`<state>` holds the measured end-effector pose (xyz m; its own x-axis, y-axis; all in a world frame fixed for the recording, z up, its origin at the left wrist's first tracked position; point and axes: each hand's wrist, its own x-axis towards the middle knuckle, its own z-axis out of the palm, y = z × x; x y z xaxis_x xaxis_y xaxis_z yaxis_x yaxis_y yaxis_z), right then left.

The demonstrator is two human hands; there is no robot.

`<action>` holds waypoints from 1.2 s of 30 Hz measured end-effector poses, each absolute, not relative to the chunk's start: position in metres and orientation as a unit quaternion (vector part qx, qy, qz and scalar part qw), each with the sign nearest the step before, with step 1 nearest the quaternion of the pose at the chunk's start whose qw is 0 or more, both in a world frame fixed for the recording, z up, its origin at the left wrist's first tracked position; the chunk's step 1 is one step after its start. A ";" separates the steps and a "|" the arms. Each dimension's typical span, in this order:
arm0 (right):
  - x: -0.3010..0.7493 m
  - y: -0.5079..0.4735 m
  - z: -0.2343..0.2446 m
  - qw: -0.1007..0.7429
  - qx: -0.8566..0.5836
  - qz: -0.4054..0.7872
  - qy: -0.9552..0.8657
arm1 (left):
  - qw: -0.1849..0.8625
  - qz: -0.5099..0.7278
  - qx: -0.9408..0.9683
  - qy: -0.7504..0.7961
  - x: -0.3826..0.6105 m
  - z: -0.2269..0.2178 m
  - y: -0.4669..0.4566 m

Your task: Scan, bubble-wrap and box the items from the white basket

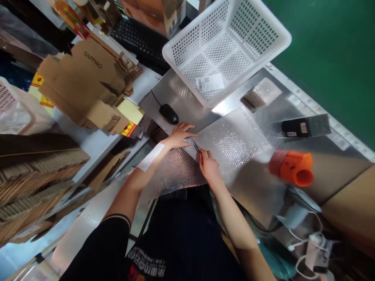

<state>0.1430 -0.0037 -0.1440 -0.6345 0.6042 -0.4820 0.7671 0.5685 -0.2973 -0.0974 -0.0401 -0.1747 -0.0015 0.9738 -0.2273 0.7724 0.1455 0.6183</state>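
Observation:
A sheet of clear bubble wrap (234, 142) lies across the metal table and hangs over its near edge toward my body. My left hand (179, 136) rests flat on the wrap near the table edge, fingers spread, with a white patch on the forearm. Just to its right, my right hand (208, 166) is closed around a small knife (196, 145). Its thin dark blade points up-left at the wrap, close to my left fingertips. Most of the knife's handle is hidden in my fingers.
Beyond the wrap are a white plastic basket (202, 95) holding a label, a black mouse (169, 114) and a bubble-wrapped item (266, 91). On the right are a black box (295, 127) and an orange tape dispenser (293, 166). Flattened cartons (84, 78) lie left.

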 end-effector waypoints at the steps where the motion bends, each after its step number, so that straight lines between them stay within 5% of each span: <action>1: 0.138 -0.004 -0.144 0.177 0.390 -0.231 0.874 | 0.315 0.154 0.637 0.686 -0.099 -0.173 -0.040; 15: 0.145 -0.016 -0.151 0.178 0.392 -0.250 0.867 | 0.309 0.139 0.647 0.683 -0.105 -0.175 -0.041; 27: 0.331 -0.067 -0.132 0.231 0.496 -0.232 0.804 | 0.306 0.148 0.639 0.690 -0.104 -0.180 -0.045; 36: 0.289 -0.046 -0.140 0.053 0.529 -0.276 0.801 | 0.286 0.148 0.605 0.728 -0.095 -0.180 -0.053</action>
<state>0.2895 -0.0457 -0.1401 -0.4348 0.8179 -0.3769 0.8766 0.2886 -0.3850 -0.0945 -0.0534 -0.1803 -0.1040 0.9656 -0.2382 0.7962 0.2244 0.5618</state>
